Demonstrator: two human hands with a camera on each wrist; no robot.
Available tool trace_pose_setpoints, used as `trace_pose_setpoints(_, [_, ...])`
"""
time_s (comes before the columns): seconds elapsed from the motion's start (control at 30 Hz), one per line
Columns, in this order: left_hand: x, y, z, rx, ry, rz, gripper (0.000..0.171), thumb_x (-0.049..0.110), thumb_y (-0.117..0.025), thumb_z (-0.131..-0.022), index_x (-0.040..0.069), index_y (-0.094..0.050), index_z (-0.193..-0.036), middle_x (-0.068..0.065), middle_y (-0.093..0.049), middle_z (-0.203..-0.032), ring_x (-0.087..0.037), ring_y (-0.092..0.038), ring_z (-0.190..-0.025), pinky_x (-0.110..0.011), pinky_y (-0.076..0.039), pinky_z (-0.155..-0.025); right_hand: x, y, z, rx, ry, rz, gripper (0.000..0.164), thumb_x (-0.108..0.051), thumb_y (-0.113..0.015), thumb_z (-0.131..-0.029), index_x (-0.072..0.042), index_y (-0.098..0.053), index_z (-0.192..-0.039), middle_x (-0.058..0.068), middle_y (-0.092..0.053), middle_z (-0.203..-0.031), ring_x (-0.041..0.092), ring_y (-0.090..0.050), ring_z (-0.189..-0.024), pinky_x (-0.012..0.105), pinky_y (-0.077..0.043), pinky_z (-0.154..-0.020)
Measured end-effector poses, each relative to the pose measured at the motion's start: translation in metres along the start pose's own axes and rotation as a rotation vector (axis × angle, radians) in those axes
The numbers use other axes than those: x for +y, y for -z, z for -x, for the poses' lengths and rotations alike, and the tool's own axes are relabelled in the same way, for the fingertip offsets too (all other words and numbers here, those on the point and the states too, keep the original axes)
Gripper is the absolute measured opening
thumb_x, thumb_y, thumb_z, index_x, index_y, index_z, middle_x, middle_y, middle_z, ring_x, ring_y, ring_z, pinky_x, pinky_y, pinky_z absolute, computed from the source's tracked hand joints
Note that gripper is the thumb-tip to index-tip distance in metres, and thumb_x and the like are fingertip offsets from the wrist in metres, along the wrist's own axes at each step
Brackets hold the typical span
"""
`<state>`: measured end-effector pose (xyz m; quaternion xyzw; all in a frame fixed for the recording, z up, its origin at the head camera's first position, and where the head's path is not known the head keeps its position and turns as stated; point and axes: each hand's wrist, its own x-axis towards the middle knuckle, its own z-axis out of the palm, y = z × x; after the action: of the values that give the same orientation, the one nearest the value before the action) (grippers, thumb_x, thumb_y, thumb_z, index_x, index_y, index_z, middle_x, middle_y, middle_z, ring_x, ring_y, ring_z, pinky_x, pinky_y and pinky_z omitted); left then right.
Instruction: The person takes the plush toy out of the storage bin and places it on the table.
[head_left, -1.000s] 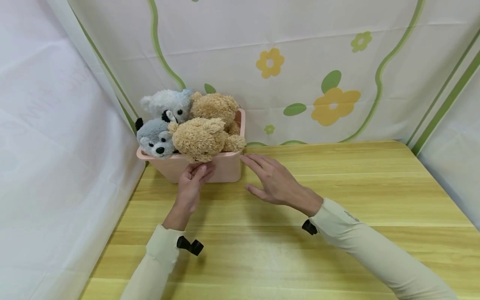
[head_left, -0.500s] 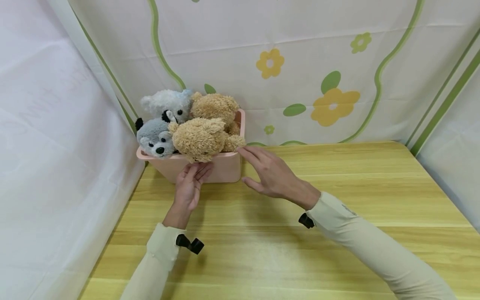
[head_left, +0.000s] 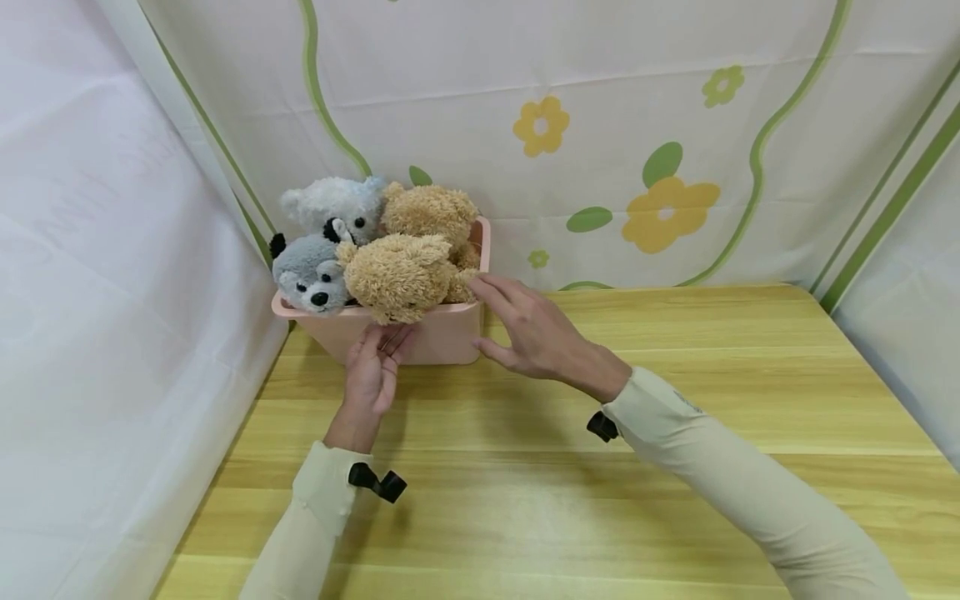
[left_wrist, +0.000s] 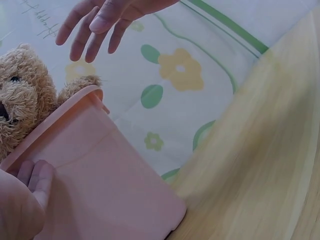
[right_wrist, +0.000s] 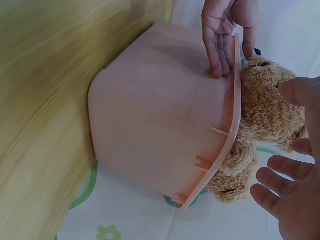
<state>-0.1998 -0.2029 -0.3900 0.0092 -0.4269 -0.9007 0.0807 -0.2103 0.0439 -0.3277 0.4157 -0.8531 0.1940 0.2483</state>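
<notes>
A pink plastic bin (head_left: 442, 337) stands at the back left, filled with plush toys. A tan teddy bear (head_left: 397, 279) lies across its front rim, face down over the edge. Beside it sit a grey plush dog (head_left: 307, 271), a white plush toy (head_left: 330, 208) and a second tan plush toy (head_left: 431, 212). My left hand (head_left: 371, 367) touches the bin's front wall under the rim, fingers extended below the bear's head. My right hand (head_left: 536, 333) hovers at the bin's right front corner with spread fingers; in the right wrist view they stand apart from the bear.
The wooden table (head_left: 540, 500) extends in front and to the right of the bin. A white fabric wall with printed flowers (head_left: 671, 212) rises directly behind. Another white sheet (head_left: 112, 333) closes off the left side.
My right hand has moved up and left, closer to the bear's limb. My left hand has slid slightly left along the bin's front, its thumb parting from the fingers. Bin and toys look still.
</notes>
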Motion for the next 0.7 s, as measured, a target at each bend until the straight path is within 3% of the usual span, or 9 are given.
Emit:
trace_pose_setpoints(0.13, [0.002,-0.002,-0.001,0.053,0.004,0.036,0.02,0.016,-0.046,-0.097,0.008,-0.06,-0.085,-0.005,-0.064,-0.088,-0.019,-0.065,-0.096,-0.044,-0.038,-0.109,0.0,0.002,-0.007,0.008,0.003,0.004,0.073,-0.036,-0.067,-0.081,-0.009,-0.035,-0.14,0.015,-0.045,-0.139,0.03,-0.05,-0.121,0.042,-0.047,-0.101])
trace_pose_setpoints(0.37, [0.006,-0.008,-0.003,0.102,0.038,0.042,0.021,0.021,-0.045,-0.098,0.013,-0.058,-0.113,-0.004,-0.062,-0.097,-0.016,-0.064,-0.091,-0.033,-0.051,-0.098,0.001,0.005,-0.014,0.018,-0.011,-0.008,0.071,-0.038,-0.063,-0.084,-0.01,-0.032,-0.142,0.014,-0.043,-0.141,0.03,-0.049,-0.123,0.042,-0.047,-0.102])
trace_pose_setpoints(0.7, [0.002,-0.013,-0.009,0.173,-0.016,0.098,0.011,0.019,-0.048,-0.096,0.013,-0.055,-0.092,-0.003,-0.062,-0.09,-0.016,-0.066,-0.081,-0.03,-0.059,-0.081,0.001,0.007,-0.025,0.033,-0.015,-0.01,0.071,-0.039,-0.063,-0.084,-0.011,-0.033,-0.142,0.013,-0.042,-0.142,0.029,-0.048,-0.125,0.041,-0.045,-0.104])
